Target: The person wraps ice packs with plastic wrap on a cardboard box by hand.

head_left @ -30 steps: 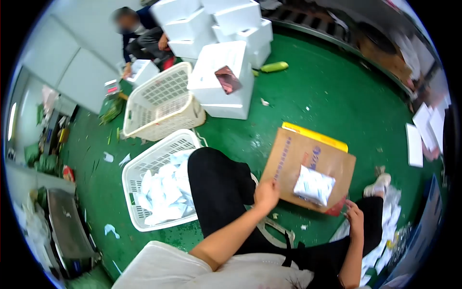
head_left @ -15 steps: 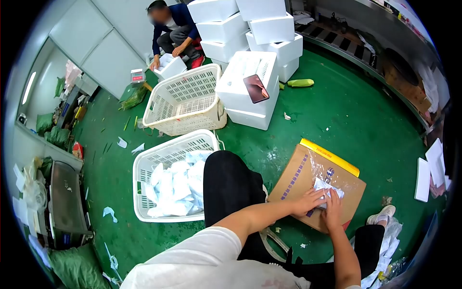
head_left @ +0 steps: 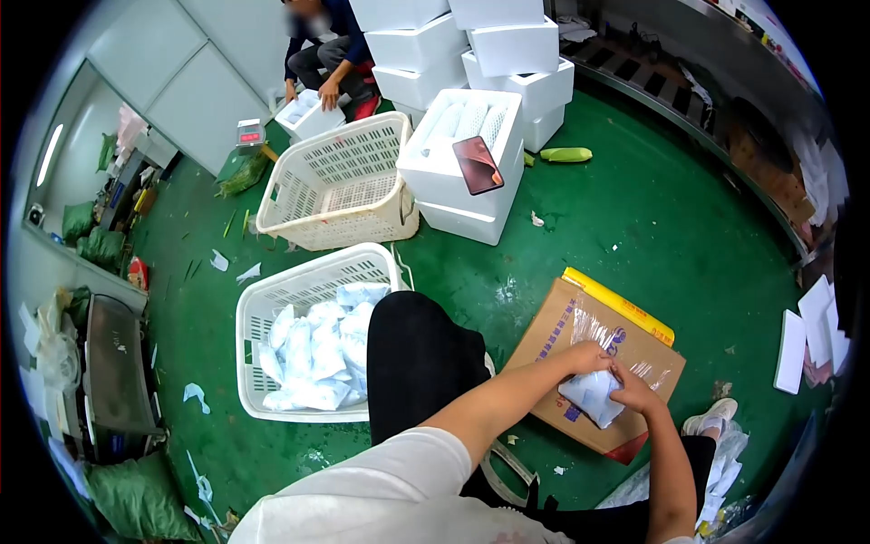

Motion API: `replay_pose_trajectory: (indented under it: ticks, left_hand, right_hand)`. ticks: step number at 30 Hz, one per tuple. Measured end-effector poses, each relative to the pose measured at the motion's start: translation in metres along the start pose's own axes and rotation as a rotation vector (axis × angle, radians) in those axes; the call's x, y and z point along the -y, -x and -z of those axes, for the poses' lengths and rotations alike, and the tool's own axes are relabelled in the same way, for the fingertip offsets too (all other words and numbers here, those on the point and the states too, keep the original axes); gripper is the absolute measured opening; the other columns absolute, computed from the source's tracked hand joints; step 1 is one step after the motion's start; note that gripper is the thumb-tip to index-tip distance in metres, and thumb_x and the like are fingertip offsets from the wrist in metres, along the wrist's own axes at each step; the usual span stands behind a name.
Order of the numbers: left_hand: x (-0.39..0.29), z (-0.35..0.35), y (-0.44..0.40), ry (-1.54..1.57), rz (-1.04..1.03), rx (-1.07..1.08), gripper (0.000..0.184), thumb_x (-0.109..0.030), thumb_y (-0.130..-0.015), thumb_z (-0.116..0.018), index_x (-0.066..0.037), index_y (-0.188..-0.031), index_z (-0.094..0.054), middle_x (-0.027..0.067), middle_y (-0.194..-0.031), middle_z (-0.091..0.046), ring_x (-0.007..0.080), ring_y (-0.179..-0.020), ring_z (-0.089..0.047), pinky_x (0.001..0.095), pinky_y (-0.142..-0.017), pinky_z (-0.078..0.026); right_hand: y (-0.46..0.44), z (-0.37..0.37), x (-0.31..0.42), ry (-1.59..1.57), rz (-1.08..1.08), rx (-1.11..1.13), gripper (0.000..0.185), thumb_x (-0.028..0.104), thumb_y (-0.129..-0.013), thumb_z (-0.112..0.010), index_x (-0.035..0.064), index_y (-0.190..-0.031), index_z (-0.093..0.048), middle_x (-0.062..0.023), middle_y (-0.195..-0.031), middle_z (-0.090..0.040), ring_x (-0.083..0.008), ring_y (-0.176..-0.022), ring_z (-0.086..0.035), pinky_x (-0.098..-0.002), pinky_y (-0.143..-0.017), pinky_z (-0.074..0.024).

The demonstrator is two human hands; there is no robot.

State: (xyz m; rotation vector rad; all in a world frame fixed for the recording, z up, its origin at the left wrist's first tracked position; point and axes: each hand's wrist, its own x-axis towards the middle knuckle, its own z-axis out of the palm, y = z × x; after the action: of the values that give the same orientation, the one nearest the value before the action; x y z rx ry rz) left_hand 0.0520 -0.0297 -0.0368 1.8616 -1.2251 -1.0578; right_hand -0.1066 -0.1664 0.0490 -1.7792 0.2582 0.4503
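From where I watch, both of the wearer's hands meet at a small, soft, white and pale-blue packet (head_left: 594, 399) above a flat brown cardboard box (head_left: 555, 328) with dark blue print. I see the right hand (head_left: 634, 390) pinching the packet's right side, its thumb lying over the top. The left hand (head_left: 587, 359) is curled at the far edge, against the right fingers; its fingertips are hidden, so I cannot tell whether it grips. A long yellow carton (head_left: 619, 306) with red lettering lies along the box's far edge.

To the left of the wearer's black-trousered leg (head_left: 421, 363), I have a white slotted plastic basket (head_left: 243, 358) holding similar packets on the green floor (head_left: 489, 263). Beyond it stands a cream slotted plastic basket (head_left: 335, 238), just beside stacked white foam boxes (head_left: 462, 218). Farther back, a co-worker in a dark blue sleeve (head_left: 344, 25) crouches with a hand at another foam box.
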Motion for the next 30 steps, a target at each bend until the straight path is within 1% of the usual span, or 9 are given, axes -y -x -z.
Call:
replay_pose_trajectory:
  ticks: [1, 4, 8, 11, 14, 17, 21, 23, 30]
  left_hand:
    - [0.009, 0.000, -0.015, -0.005, 0.100, 0.056, 0.039, -0.038, -0.082, -0.065, -0.005, -0.102, -0.073, 0.0230, -0.108, -0.067, 0.0356, -0.098, -0.066, 0.0416, -0.088, -0.051]
    - [-0.013, -0.001, -0.030, -0.120, 0.393, 0.010, 0.045, -0.039, -0.082, -0.061, -0.001, -0.103, -0.072, 0.0248, -0.109, -0.067, 0.0363, -0.098, -0.067, 0.0410, -0.087, -0.052]
    - [-0.028, 0.008, -0.026, -0.103, 0.413, 0.024, 0.045, -0.034, -0.089, -0.053, 0.006, -0.102, -0.070, 0.0270, -0.104, -0.067, 0.0365, -0.098, -0.067, 0.0439, -0.089, -0.052]
    - [-0.037, 0.024, -0.032, -0.103, 0.385, 0.231, 0.040, -0.030, -0.090, -0.054, 0.004, -0.102, -0.071, 0.0244, -0.104, -0.069, 0.0350, -0.097, -0.068, 0.0430, -0.086, -0.053]
    - [-0.061, 0.008, -0.057, -0.536, 0.354, -0.011, 0.036, -0.028, -0.088, -0.058, 0.003, -0.098, -0.072, 0.0208, -0.110, -0.069, 0.0329, -0.103, -0.067, 0.0388, -0.087, -0.054]
    - [-0.061, 0.013, -0.079, -0.732, -0.085, 0.002, 0.040, -0.036, -0.087, -0.061, -0.006, -0.111, -0.071, 0.0204, -0.132, -0.058, 0.0346, -0.126, -0.052, 0.0431, -0.102, -0.044]
    - [-0.031, 0.017, -0.057, -0.515, -0.356, -0.024, 0.045, -0.049, -0.086, -0.058, -0.033, -0.128, -0.061, 0.0159, -0.155, -0.031, 0.0315, -0.146, -0.022, 0.0585, -0.116, -0.011]
    - [-0.004, -0.014, -0.072, -0.486, -0.415, -0.093, 0.047, -0.052, -0.088, -0.054, -0.033, -0.131, -0.059, 0.0153, -0.155, -0.030, 0.0326, -0.146, -0.022, 0.0583, -0.116, -0.011]
    - [-0.023, -0.003, -0.023, -0.672, -0.529, -0.043, 0.057, -0.057, -0.088, -0.052, -0.035, -0.141, -0.048, 0.0095, -0.160, -0.021, 0.0274, -0.148, -0.016, 0.0547, -0.118, -0.008]
  right_hand:
    - [0.008, -0.005, 0.046, 0.278, -0.182, -0.109, 0.079, 0.008, -0.069, -0.060, 0.0028, -0.144, -0.038, -0.0253, -0.132, -0.054, -0.0393, -0.121, -0.053, -0.0412, -0.104, -0.0400]
    - [0.024, -0.051, 0.040, 0.678, -0.106, -0.569, 0.075, 0.004, -0.070, -0.058, -0.0019, -0.142, -0.039, -0.0278, -0.131, -0.054, -0.0418, -0.120, -0.053, -0.0439, -0.104, -0.0398]
    - [0.033, -0.104, 0.052, 0.866, 0.152, -0.750, 0.077, 0.002, -0.068, -0.065, -0.0017, -0.140, -0.039, -0.0315, -0.136, -0.045, -0.0511, -0.128, -0.042, -0.0526, -0.108, -0.0333]
    - [0.018, -0.088, 0.047, 0.937, 0.080, -0.748, 0.080, 0.002, -0.063, -0.071, -0.0013, -0.137, -0.043, -0.0297, -0.133, -0.048, -0.0455, -0.124, -0.047, -0.0482, -0.106, -0.0385]
    - [-0.001, -0.060, 0.029, 0.843, 0.051, -0.661, 0.076, -0.001, -0.058, -0.074, 0.0017, -0.130, -0.050, -0.0229, -0.133, -0.051, -0.0423, -0.122, -0.050, -0.0471, -0.103, -0.0408]
    - [-0.004, -0.014, 0.073, 0.673, -0.119, -0.234, 0.064, 0.014, -0.063, -0.075, 0.0018, -0.123, -0.056, -0.0183, -0.123, -0.059, -0.0385, -0.114, -0.055, -0.0419, -0.098, -0.0454]
    - [-0.022, 0.036, 0.083, 0.324, -0.282, 0.313, 0.068, 0.030, -0.074, -0.077, 0.0013, -0.131, -0.053, -0.0163, -0.125, -0.061, -0.0303, -0.113, -0.059, -0.0372, -0.098, -0.0461]
    - [-0.035, 0.043, 0.079, 0.003, -0.469, 0.484, 0.067, 0.030, -0.081, -0.076, 0.0007, -0.135, -0.051, -0.0127, -0.128, -0.060, -0.0216, -0.116, -0.057, -0.0332, -0.100, -0.0437]
    - [-0.029, 0.008, 0.049, -0.308, -0.668, 0.428, 0.072, 0.029, -0.080, -0.076, 0.0017, -0.140, -0.046, -0.0125, -0.131, -0.058, -0.0243, -0.117, -0.057, -0.0349, -0.103, -0.0427]
